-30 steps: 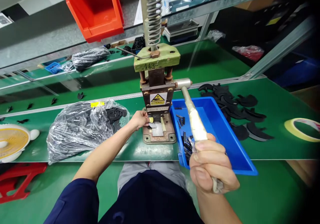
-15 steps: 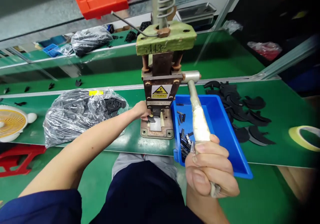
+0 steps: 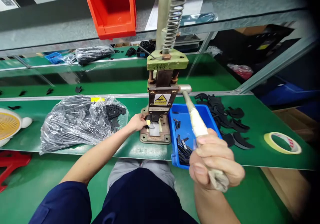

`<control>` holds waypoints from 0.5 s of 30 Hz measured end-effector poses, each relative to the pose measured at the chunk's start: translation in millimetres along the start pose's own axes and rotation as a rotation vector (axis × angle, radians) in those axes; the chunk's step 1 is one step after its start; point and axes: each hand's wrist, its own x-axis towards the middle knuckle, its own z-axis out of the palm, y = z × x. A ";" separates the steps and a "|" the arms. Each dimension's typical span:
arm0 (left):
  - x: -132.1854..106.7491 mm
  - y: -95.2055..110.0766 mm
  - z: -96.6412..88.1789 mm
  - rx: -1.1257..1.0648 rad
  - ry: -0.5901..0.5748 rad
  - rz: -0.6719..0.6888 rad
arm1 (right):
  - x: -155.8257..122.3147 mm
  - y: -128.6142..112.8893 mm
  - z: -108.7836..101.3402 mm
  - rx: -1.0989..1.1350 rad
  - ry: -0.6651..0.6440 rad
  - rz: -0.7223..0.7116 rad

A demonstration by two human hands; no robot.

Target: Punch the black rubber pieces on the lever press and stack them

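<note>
A hand press (image 3: 162,94) with a tall spring and a yellow warning label stands on the green bench. My right hand (image 3: 215,160) is wrapped round the cloth-bound end of its long lever (image 3: 196,120), which slopes down toward me. My left hand (image 3: 137,121) reaches to the press base and pinches a small black part (image 3: 150,119) under the ram, over a white plate. One fingertip wears a yellow cot.
A blue tray (image 3: 212,117) of small black offcuts sits right of the press. Black curved pieces (image 3: 225,112) lie beyond it, a tape roll (image 3: 282,143) far right. A plastic bag of black parts (image 3: 80,120) lies left, a fan (image 3: 10,125) at the left edge. A red bin (image 3: 112,9) hangs overhead.
The camera has pulled back and tilted. My right hand has drawn the lever nearer to me. My left hand stays at the press base on the small part.
</note>
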 end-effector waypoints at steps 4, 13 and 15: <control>-1.7 1.1 9.5 -0.133 0.035 0.000 | 57.4 -3.9 25.6 0.108 0.159 -0.231; -24.5 7.8 -2.2 -0.438 0.082 0.019 | 68.3 -6.7 41.6 0.062 0.038 0.346; -34.6 5.8 -11.8 -0.492 0.023 0.052 | 32.0 -1.4 39.9 0.016 -0.013 0.507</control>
